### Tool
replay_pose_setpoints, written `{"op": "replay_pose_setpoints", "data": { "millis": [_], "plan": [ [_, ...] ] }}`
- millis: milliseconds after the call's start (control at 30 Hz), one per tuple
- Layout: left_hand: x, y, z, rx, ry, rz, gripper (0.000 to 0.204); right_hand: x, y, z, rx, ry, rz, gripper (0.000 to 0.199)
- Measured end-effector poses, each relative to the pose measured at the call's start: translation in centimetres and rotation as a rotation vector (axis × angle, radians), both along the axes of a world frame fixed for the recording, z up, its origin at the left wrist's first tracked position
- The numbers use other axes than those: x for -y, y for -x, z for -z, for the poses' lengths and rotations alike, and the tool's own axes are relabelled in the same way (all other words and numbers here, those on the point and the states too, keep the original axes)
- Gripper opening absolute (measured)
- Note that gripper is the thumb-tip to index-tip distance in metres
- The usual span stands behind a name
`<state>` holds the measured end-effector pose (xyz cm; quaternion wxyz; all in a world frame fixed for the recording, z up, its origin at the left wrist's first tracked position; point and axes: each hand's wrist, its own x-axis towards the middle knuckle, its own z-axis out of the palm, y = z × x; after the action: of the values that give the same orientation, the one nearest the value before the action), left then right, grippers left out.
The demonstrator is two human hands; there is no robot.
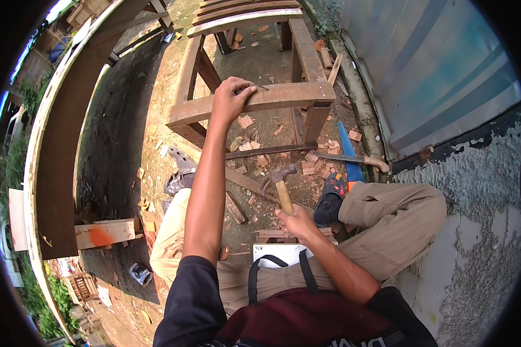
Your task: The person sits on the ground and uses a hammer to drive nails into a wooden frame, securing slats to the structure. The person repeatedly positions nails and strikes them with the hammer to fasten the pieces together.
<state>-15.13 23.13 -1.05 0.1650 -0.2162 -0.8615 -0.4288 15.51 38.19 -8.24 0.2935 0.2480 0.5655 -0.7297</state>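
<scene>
My left hand [233,95] rests on the front rail [289,95] of a wooden frame with slats at its far end. Its thumb and fingers are pinched together, and a thin dark nail [263,87] sticks out past them to the right, lying low over the wood. Lower down, in front of my body, my right hand [297,223] is closed round the wooden handle of a claw hammer [284,196]. The hammer's metal head points up and away from me, apart from the rail.
A hand saw with a blue blade [350,149] and a long knife [353,158] lie by my right foot. Wood offcuts [309,166] litter the ground. A metal sheet wall [434,69] stands at right, a long wooden structure [58,144] at left. A can [140,274] lies lower left.
</scene>
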Motion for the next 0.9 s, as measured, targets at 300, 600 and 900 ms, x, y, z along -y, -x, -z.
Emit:
{"op": "replay_pose_setpoints", "data": {
  "millis": [300, 600, 900],
  "plan": [
    [1.3, 0.1, -0.6, 0.199, -0.033, 0.045, 0.019, 0.4, -2.1, -1.9, -0.179, 0.101, 0.090, 0.015],
    [1.9, 0.3, -0.9, 0.194, -0.049, 0.042, 0.019, -2.5, 4.8, -9.1, -0.432, -0.182, 0.155, 0.029],
    [1.8, 0.1, -1.5, 0.270, -0.020, 0.038, 0.020, -4.1, 12.1, -10.5, -0.819, -0.647, 0.068, 0.034]
  ]
}}
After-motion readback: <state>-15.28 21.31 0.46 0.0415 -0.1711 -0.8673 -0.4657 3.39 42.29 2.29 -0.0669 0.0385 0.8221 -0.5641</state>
